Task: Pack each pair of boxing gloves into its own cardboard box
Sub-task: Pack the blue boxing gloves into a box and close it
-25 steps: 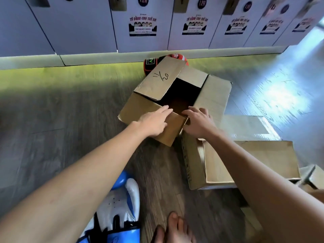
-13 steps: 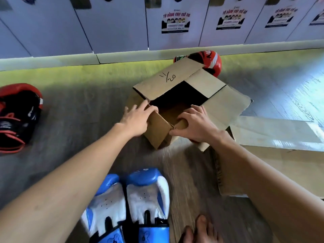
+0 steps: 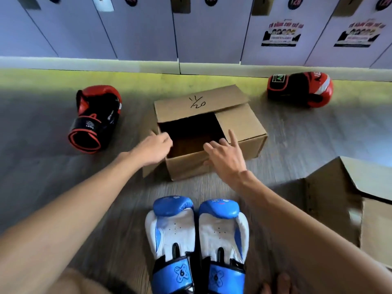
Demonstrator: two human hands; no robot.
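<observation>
Handwritten in black on the raised flap of the cardboard box (image 3: pixel 197 102): "1/20". Each wrist strap of the blue and white gloves (image 3: pixel 174 230) carries a "6" in a flower-shaped badge, and the left red and black glove (image 3: pixel 90 125) reads "10oz" on its cuff. A round locker badge (image 3: pixel 295 1) reads "128"; poster (image 3: pixel 281 33) lettering is too blurred.

Open box (image 3: pixel 186 168) sits mid-floor, "1/20" scrawled on its far flap. L hand (image 3: pixel 151 148) is at the box's near-left corner, fingers loosely bent and blurred, so can't tell if it grips. R hand (image 3: pixel 226 157) is over the near rim, fingers spread. Blue gloves (image 3: pixel 197 230), a pair, lie side by side just in front of the box. Left red glove (image 3: pixel 95 117) lies apart from it; right red glove (image 3: pixel 299 89) is near the lockers (image 3: pixel 137 28). 2nd box (image 3: pixel 339 187) at right.
</observation>
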